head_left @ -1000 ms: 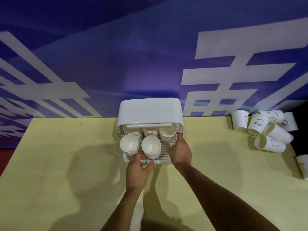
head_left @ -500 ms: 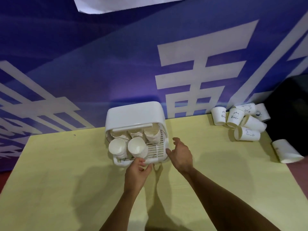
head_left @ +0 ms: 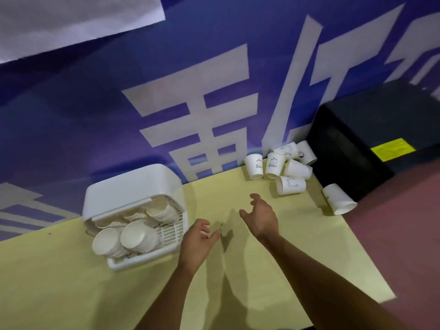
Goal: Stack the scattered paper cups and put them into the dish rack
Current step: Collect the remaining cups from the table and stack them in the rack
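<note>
Paper cups (head_left: 290, 185) are lying loose at the far right corner of the table (head_left: 71, 282), none of them in a hand. Nearest the onlooker, the left hand (head_left: 197, 244) is hovering just right of the front corner of the dish rack (head_left: 131, 184), fingers loosely curled and gripping nothing. Beyond it, the right hand (head_left: 262, 217) is hovering over bare tabletop with fingers spread and bent, likewise holding nothing; it is sitting between the dish rack and the loose cups, apart from both. The dish rack, white with its lid tipped back, is standing at the far edge of the table against a blue banner (head_left: 95, 103). It is holding nested cup stacks lying on their sides, mouths facing the person: front left stack (head_left: 107, 241) and front right stack (head_left: 138, 235) touching side by side, a rear stack (head_left: 162, 211) further back on the right. In the loose group, two upright cups (head_left: 254, 166) are standing side by side, and the rest are lying tipped over beside and behind them. A lone cup (head_left: 339, 202) is lying at the right edge of the table. A black box (head_left: 357, 129) with a yellow label (head_left: 392, 148) is standing beyond that corner.
</note>
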